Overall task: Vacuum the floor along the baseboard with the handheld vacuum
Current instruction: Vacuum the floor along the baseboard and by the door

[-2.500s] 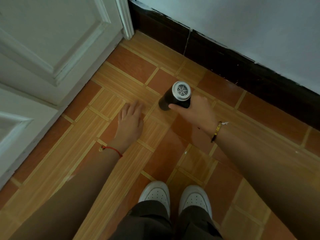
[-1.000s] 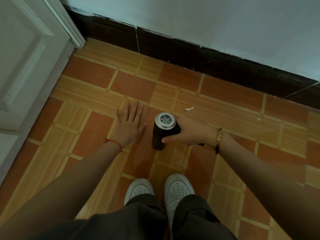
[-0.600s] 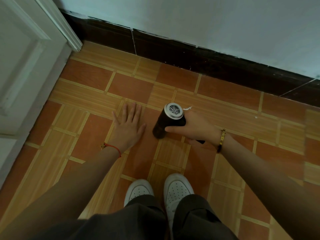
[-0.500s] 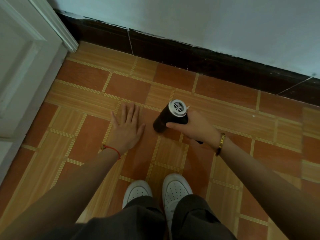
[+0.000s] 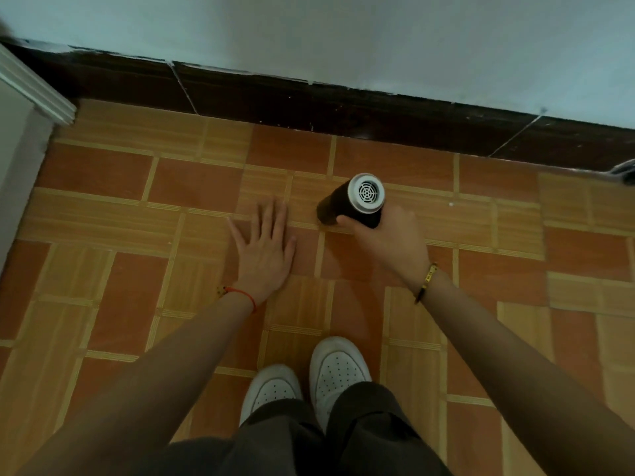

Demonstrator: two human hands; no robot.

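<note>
Gripping: vacuum is held in closed right hand, tilted, nozzle on floor | left hand laid flat, fingers spread | no writing legible | vacuum has been moved right, nearer baseboard

We're looking steeply down from head height, facing the dark baseboard (just the one view), tiled floor and white sneakers directly below us.
</note>
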